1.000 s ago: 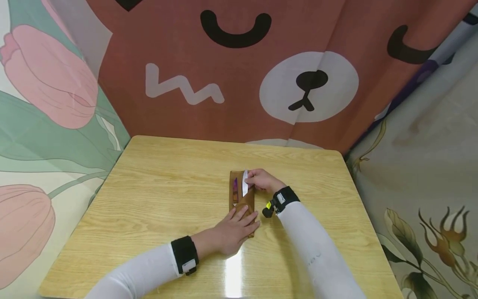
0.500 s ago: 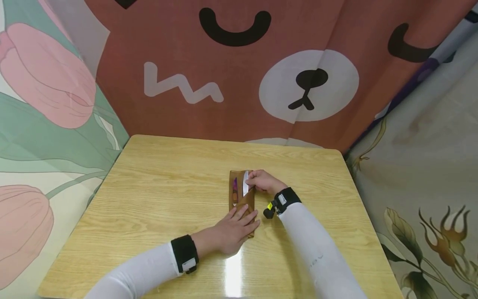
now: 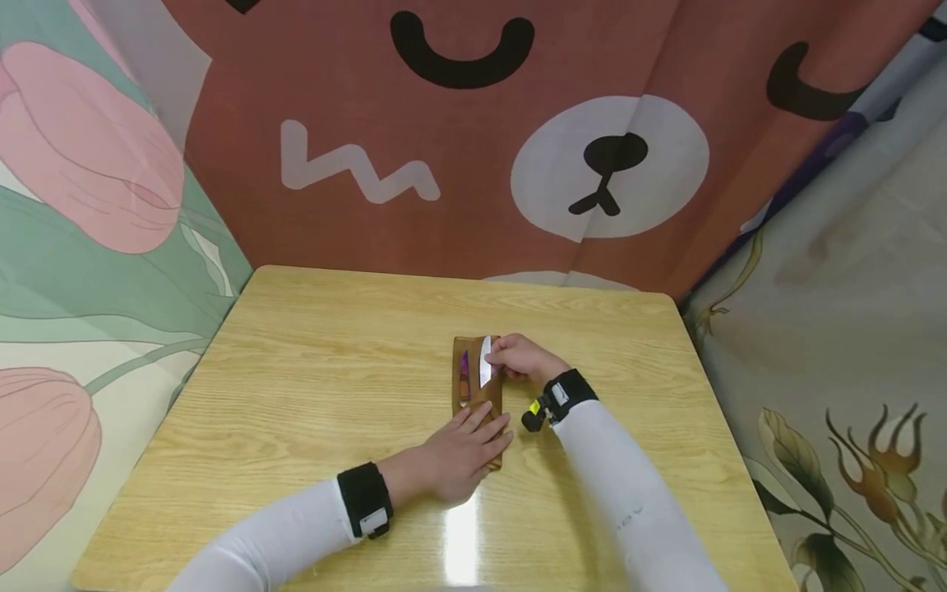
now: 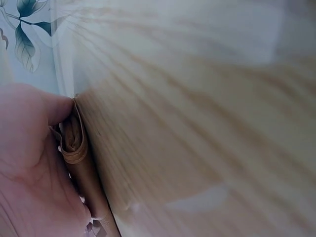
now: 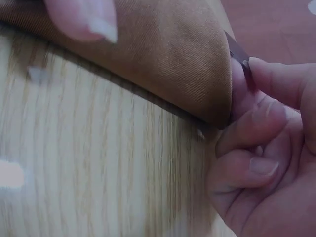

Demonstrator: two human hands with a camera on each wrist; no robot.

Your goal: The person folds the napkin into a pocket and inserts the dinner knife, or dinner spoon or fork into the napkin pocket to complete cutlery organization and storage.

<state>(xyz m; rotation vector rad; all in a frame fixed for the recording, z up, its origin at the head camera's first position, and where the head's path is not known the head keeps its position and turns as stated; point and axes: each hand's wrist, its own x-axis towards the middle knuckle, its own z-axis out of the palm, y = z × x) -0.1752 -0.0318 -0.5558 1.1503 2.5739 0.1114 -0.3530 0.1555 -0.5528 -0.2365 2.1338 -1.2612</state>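
A narrow folded brown pouch (image 3: 459,395) of ribbed cloth lies on the table (image 3: 333,345). My left hand (image 3: 460,457) rests on its lower part with the fingers straight and spread. In the left wrist view, the thumb touches the rolled, layered end of the pouch (image 4: 91,182). At the upper right of the pouch, my right hand (image 3: 524,358) pinches a silver-white blade-shaped piece (image 3: 484,364). The right wrist view shows its thin dark edge (image 5: 238,52) under the thumb, beside the cloth flap. A small purple and brown pointed item (image 3: 464,374) lies in the pouch's left side.
The wooden table has rounded far corners. A brown printed curtain (image 3: 355,238) hangs behind it, and floral curtains (image 3: 81,164) stand at both sides. Light glares off the tabletop below the left hand. Each wrist carries a black strap (image 3: 365,499).
Both hands keep their hold on almost the same spots. The whole scene shifts very slightly as the head camera moves.
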